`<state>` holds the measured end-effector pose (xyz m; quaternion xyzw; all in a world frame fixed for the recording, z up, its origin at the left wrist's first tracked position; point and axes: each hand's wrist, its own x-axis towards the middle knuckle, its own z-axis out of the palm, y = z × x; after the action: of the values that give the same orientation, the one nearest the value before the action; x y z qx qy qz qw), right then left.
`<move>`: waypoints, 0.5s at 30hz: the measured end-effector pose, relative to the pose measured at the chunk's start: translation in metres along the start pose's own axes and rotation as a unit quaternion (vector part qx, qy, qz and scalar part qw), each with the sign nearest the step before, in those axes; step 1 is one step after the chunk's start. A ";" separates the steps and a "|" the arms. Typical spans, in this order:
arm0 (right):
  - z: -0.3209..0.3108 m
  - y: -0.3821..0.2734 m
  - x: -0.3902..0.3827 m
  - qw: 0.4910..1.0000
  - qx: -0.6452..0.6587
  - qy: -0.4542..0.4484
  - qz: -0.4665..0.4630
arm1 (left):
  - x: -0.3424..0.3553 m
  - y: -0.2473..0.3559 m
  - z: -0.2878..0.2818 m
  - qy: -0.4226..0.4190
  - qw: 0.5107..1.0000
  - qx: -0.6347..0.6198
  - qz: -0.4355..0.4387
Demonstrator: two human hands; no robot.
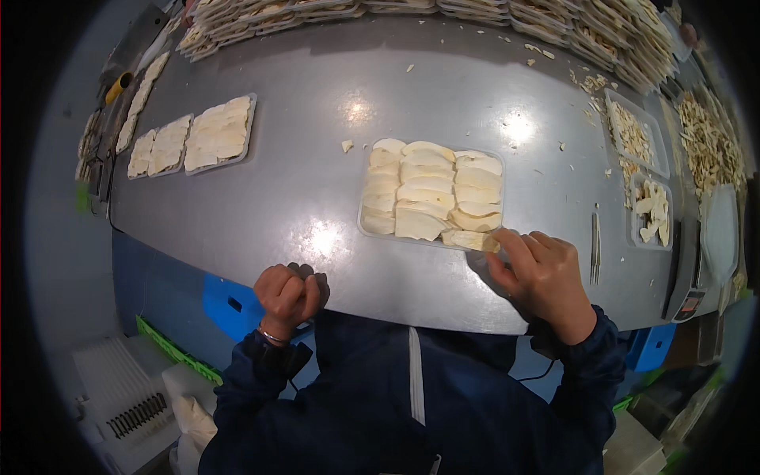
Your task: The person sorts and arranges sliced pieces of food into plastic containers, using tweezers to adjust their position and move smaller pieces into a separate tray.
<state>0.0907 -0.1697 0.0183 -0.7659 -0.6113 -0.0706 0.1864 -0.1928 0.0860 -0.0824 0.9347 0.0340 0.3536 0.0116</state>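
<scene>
A clear plastic tray point(431, 240) sits on the metal table in front of me, filled with three columns of overlapping cream-coloured dried slices point(427, 186). At its near right corner, my right hand point(546, 277) pinches the end of one pale slice point(467, 239) between thumb and forefinger. That slice lies across the tray's near rim, below the right column. My left hand point(289, 297) is curled into a fist at the table's near edge, apart from the tray, with nothing showing in it. Right of my right hand lies a pair of metal tweezers point(595, 247).
Filled trays point(218, 136) stand at the left, and stacked trays point(594, 36) line the far edge. On the right are a tray of small pieces point(631, 134), a smaller tray of slices point(652, 212) and a scale point(690, 301). Crumbs point(347, 146) dot the metal table point(309, 142).
</scene>
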 end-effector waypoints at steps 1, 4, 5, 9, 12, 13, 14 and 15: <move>0.002 -0.001 0.000 1.000 -0.011 -0.013 0.000 | 0.003 0.002 -0.001 0.008 1.000 0.005 -0.018; 0.007 -0.002 0.003 0.999 -0.027 -0.019 0.000 | 0.013 0.007 -0.008 0.000 1.000 0.016 -0.026; 0.008 -0.003 0.004 0.999 -0.027 -0.022 -0.002 | 0.010 0.006 -0.008 0.001 0.999 0.016 -0.030; 0.008 -0.006 0.005 0.999 -0.037 -0.017 0.004 | 0.013 0.007 -0.014 0.004 0.999 -0.016 -0.050; 0.012 -0.005 0.007 0.999 -0.036 -0.015 0.011 | 0.014 0.005 -0.010 0.008 0.996 -0.048 -0.076; 0.011 -0.005 0.007 0.999 -0.036 -0.011 0.012 | 0.015 0.005 -0.011 0.009 0.996 -0.050 -0.075; 0.008 -0.004 0.007 0.999 -0.036 -0.010 0.013 | 0.015 0.005 -0.012 0.008 0.996 -0.049 -0.074; 0.003 -0.004 0.008 0.999 -0.031 0.002 0.025 | 0.016 0.005 -0.012 0.007 0.997 -0.045 -0.070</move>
<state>0.0886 -0.1608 0.0186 -0.7864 -0.5890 -0.0861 0.1653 -0.1890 0.0822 -0.0623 0.9262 0.0831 0.3596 0.0777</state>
